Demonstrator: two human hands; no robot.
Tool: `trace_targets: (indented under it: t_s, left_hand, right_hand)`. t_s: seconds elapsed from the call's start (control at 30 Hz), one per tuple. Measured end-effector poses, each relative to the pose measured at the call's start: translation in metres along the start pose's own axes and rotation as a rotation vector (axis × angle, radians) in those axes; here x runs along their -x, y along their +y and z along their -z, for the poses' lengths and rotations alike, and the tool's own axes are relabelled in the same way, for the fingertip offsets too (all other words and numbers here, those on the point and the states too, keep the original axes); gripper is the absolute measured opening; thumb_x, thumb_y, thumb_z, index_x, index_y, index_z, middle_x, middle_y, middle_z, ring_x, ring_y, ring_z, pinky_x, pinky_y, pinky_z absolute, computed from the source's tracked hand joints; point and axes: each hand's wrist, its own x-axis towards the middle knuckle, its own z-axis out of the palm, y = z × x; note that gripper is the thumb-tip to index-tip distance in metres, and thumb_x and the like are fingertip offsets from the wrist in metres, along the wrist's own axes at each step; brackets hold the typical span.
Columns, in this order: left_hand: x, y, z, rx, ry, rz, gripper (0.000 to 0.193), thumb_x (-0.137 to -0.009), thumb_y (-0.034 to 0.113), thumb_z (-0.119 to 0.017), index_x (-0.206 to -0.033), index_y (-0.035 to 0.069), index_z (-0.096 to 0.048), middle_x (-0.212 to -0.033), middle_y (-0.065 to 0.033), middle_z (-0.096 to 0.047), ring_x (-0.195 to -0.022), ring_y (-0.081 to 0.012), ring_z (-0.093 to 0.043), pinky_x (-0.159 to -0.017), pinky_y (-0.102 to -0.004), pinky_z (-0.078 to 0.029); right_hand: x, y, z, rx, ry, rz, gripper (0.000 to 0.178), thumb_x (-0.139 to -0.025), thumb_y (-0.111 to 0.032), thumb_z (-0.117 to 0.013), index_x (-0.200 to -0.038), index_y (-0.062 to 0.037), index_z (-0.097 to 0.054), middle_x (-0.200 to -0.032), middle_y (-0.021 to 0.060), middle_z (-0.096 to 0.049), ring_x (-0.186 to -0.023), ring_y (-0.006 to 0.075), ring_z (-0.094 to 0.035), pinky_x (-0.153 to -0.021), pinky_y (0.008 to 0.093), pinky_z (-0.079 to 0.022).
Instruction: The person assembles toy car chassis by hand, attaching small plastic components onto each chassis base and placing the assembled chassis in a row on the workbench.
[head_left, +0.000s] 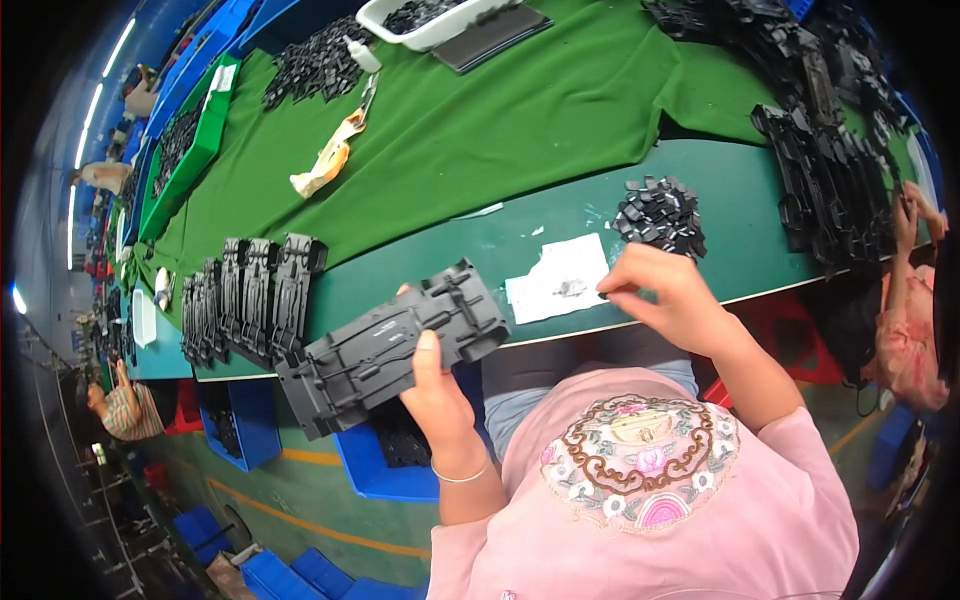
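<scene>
My left hand (437, 395) grips a long black molded plastic tray-like part (375, 352) with ribs and raised bosses, thumb on its upper face. It is tilted over the table's front edge. My right hand (668, 298) is closed in a pinch above the right edge of a white paper sheet (548, 268) with a dark smudge on it. Something small and dark shows at the fingertips, too small to name. Just beyond that hand lies a heap of small flat black pieces (660, 214).
Similar black parts (262, 290) stand in a row at left; more (825, 185) are stacked at right. A green cloth (520, 120) covers the table's far part, bearing a white bottle (362, 55) and a green bin (205, 135). Blue bins (390, 480) sit below; a co-worker (910, 310) is at right.
</scene>
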Motion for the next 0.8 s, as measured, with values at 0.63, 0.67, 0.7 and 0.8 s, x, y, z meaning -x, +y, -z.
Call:
trace_targets:
  t_s: [0.63, 0.67, 0.7, 0.8]
  left_hand:
    - [0.002, -0.001, 0.015, -0.097, -0.118, -0.078, 0.046, -0.078, 0.005, -0.048, -0.120, -0.005, -0.032, -0.121, -0.0150, -0.039, -0.110, -0.0212, -0.038, -0.096, -0.0340, -0.026]
    - [0.002, -0.002, 0.016, -0.094, -0.119, -0.078, 0.046, -0.078, 0.005, -0.048, -0.120, -0.005, -0.032, -0.121, -0.0150, -0.039, -0.110, -0.0212, -0.038, -0.096, -0.0340, -0.026]
    - [0.001, -0.003, 0.017, -0.094, -0.131, -0.075, 0.046, -0.078, 0.005, -0.048, -0.119, -0.005, -0.032, -0.121, -0.0149, -0.039, -0.110, -0.0212, -0.039, -0.096, -0.0337, -0.026]
    - [0.002, -0.004, 0.019, -0.113, -0.129, -0.073, 0.046, -0.078, 0.006, -0.049, -0.119, -0.005, -0.032, -0.120, -0.0145, -0.039, -0.110, -0.0212, -0.039, -0.096, -0.0332, -0.027]
  right_hand:
    - [-0.035, -0.006, -0.016, 0.441, -0.335, 0.052, 0.011, -0.065, 0.001, -0.052, -0.072, 0.0007, -0.044, -0.071, 0.0132, -0.045, -0.068, 0.0303, -0.049, -0.057, 0.0365, -0.041]
    - [-0.036, -0.006, -0.017, 0.455, -0.310, 0.069, 0.011, -0.066, 0.001, -0.054, -0.074, -0.0003, -0.045, -0.071, 0.0117, -0.045, -0.066, 0.0297, -0.049, -0.057, 0.0362, -0.041]
    - [-0.035, -0.006, -0.015, 0.459, -0.310, 0.068, 0.011, -0.066, 0.001, -0.054, -0.074, -0.0003, -0.045, -0.071, 0.0117, -0.045, -0.066, 0.0297, -0.049, -0.057, 0.0362, -0.041]
    - [-0.030, -0.004, -0.008, 0.427, -0.322, 0.044, 0.011, -0.066, 0.001, -0.052, -0.074, 0.0010, -0.045, -0.070, 0.0123, -0.045, -0.067, 0.0302, -0.048, -0.057, 0.0356, -0.041]
